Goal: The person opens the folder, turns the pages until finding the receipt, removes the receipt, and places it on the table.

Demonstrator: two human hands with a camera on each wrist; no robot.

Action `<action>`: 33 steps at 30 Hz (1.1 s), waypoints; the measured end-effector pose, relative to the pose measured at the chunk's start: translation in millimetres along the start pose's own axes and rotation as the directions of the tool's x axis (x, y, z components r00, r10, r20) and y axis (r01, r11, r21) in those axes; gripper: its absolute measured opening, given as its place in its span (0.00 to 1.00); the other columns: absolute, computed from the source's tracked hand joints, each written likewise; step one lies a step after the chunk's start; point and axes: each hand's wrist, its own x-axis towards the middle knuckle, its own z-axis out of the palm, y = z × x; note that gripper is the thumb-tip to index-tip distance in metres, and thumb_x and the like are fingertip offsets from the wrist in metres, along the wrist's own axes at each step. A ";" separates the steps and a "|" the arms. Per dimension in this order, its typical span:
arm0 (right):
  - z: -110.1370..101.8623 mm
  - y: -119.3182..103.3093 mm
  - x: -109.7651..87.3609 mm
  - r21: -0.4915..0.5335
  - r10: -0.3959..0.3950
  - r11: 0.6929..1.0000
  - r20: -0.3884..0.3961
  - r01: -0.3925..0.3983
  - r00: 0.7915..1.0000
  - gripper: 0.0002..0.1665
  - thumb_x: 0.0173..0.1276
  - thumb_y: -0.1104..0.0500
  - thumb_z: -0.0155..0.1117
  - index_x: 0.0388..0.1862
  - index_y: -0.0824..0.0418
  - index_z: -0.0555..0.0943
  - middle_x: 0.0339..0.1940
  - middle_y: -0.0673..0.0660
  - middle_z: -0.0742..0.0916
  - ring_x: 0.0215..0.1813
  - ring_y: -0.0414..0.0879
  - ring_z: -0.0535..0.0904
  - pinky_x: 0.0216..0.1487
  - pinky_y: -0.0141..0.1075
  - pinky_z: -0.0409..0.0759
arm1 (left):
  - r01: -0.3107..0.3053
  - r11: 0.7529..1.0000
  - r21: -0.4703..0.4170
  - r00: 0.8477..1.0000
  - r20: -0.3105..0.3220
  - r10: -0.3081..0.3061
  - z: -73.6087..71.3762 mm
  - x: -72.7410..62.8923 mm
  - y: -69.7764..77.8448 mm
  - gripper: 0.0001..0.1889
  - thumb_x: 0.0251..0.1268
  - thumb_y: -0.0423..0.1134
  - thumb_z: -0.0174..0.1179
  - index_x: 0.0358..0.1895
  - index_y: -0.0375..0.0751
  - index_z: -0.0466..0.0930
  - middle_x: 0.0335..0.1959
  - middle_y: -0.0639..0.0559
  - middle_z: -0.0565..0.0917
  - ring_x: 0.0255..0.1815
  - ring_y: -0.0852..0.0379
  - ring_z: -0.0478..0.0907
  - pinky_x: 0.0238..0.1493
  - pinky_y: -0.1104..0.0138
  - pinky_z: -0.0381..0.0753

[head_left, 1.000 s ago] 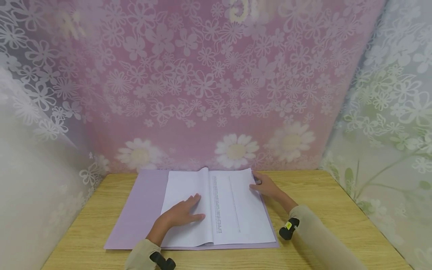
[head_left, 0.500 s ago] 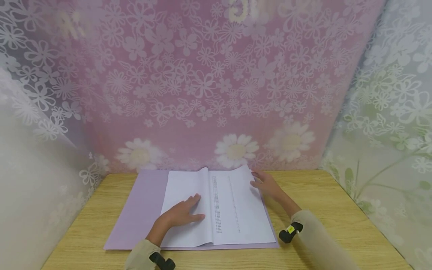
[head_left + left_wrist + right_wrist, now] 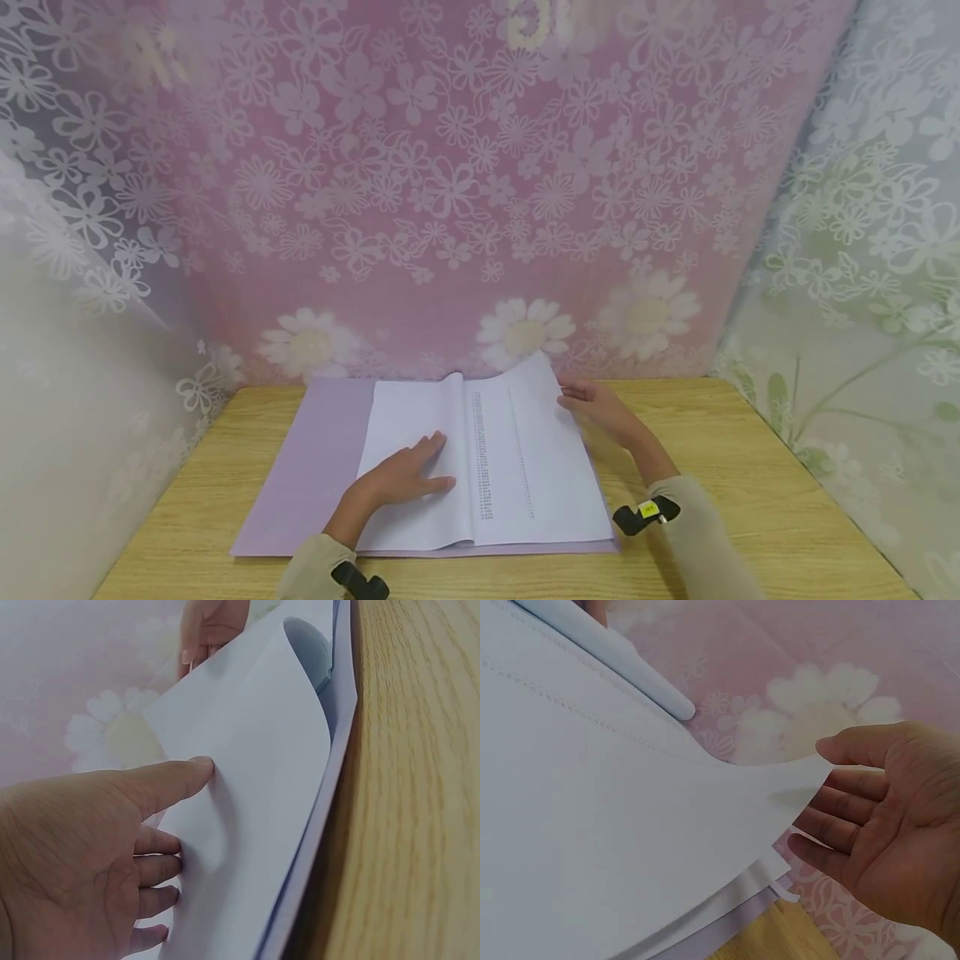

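Note:
A booklet of white printed pages (image 3: 540, 467) lies spread inside a lilac folder (image 3: 322, 458) on the table. My left hand (image 3: 401, 473) rests with spread fingers on the left-hand page (image 3: 255, 750), whose inner edge bulges up into a roll near the fold. At the far right corner, my right hand (image 3: 603, 412) holds the top sheet (image 3: 667, 825), its corner between thumb and fingers in the right wrist view. That corner is raised and curved upward, above the other sheets (image 3: 769, 862) beneath it.
The wooden table (image 3: 697, 467) extends on both sides of the folder. A pink flowered backdrop (image 3: 450, 208) rises right behind the folder's far edge, and pale flowered sheets (image 3: 862, 333) hang at the sides.
The top sheet's far right corner has risen and bent up toward the backdrop. My right hand has moved slightly forward with its wrist turning; the left hand has stayed put.

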 end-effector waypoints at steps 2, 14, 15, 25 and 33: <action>-0.4 -0.5 -1.4 0.019 -0.016 1.000 0.017 0.016 1.000 0.39 0.78 0.54 0.60 0.79 0.71 0.60 0.78 0.72 0.67 0.78 0.67 0.64 0.76 0.57 0.67 | 0.000 1.000 -0.002 1.000 0.000 0.000 -0.2 -0.5 0.7 0.46 0.69 0.58 0.63 0.80 0.37 0.56 0.81 0.38 0.59 0.82 0.37 0.55 0.80 0.42 0.58; 1.8 -1.6 -7.3 0.101 -0.007 0.995 0.080 -0.002 0.997 0.32 0.84 0.55 0.49 0.80 0.66 0.61 0.79 0.69 0.67 0.75 0.68 0.69 0.72 0.58 0.73 | 0.003 1.000 -0.013 1.000 0.010 -0.003 -1.1 -1.9 3.8 0.46 0.69 0.58 0.63 0.80 0.36 0.56 0.82 0.38 0.58 0.82 0.37 0.55 0.80 0.41 0.57; 2.1 -1.5 -7.2 0.102 -0.004 0.995 0.084 -0.004 0.996 0.32 0.84 0.55 0.49 0.80 0.66 0.62 0.80 0.69 0.67 0.75 0.68 0.70 0.71 0.58 0.74 | 0.005 1.000 -0.011 1.000 0.009 -0.005 -1.1 -1.9 3.7 0.46 0.69 0.58 0.63 0.80 0.36 0.56 0.82 0.38 0.58 0.82 0.37 0.55 0.80 0.41 0.57; 4.6 -2.6 -8.0 0.041 -0.054 0.998 0.150 0.049 0.987 0.36 0.77 0.60 0.60 0.80 0.63 0.63 0.75 0.70 0.73 0.74 0.68 0.70 0.61 0.46 0.85 | 0.013 1.000 -0.002 1.000 0.008 -0.013 -1.1 -1.2 2.5 0.46 0.69 0.59 0.63 0.80 0.37 0.56 0.81 0.38 0.59 0.82 0.36 0.56 0.79 0.41 0.59; 13.8 -5.8 -8.2 -0.011 -0.026 1.000 0.219 0.029 0.975 0.45 0.70 0.59 0.69 0.81 0.61 0.61 0.75 0.73 0.72 0.71 0.69 0.74 0.66 0.53 0.81 | 0.006 1.000 -0.004 1.000 0.005 -0.006 -1.2 -1.1 1.9 0.46 0.69 0.59 0.63 0.80 0.37 0.56 0.81 0.38 0.58 0.82 0.37 0.55 0.80 0.42 0.57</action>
